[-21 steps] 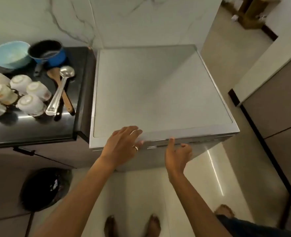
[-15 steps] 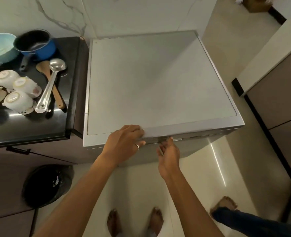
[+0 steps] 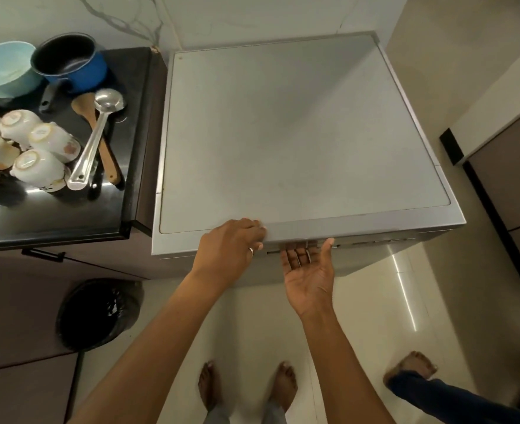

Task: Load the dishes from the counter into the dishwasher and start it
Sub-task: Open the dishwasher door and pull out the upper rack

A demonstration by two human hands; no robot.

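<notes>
The grey dishwasher [image 3: 298,133] stands with its door closed beside the black counter [image 3: 53,215]. My left hand [image 3: 228,249] rests on its front top edge, fingers flat on the lid. My right hand [image 3: 309,270] is palm up just below the lip, thumb against the edge; its fingertips are tucked out of sight into the door's handle slot. On the counter lie several white cups [image 3: 38,162] on their sides, a steel ladle [image 3: 96,133], a wooden spatula [image 3: 84,107], a blue saucepan [image 3: 69,59] and a light blue bowl [image 3: 1,68].
A black bin with a liner [image 3: 99,313] stands on the floor under the counter at the left. My bare feet [image 3: 246,390] are in front of the dishwasher. Another person's foot and trouser leg [image 3: 411,368] are at the lower right. Cabinets [image 3: 512,179] run along the right.
My right hand has turned palm up and slid its fingers into the slot under the dishwasher's front lip. My left hand has stayed on the top edge.
</notes>
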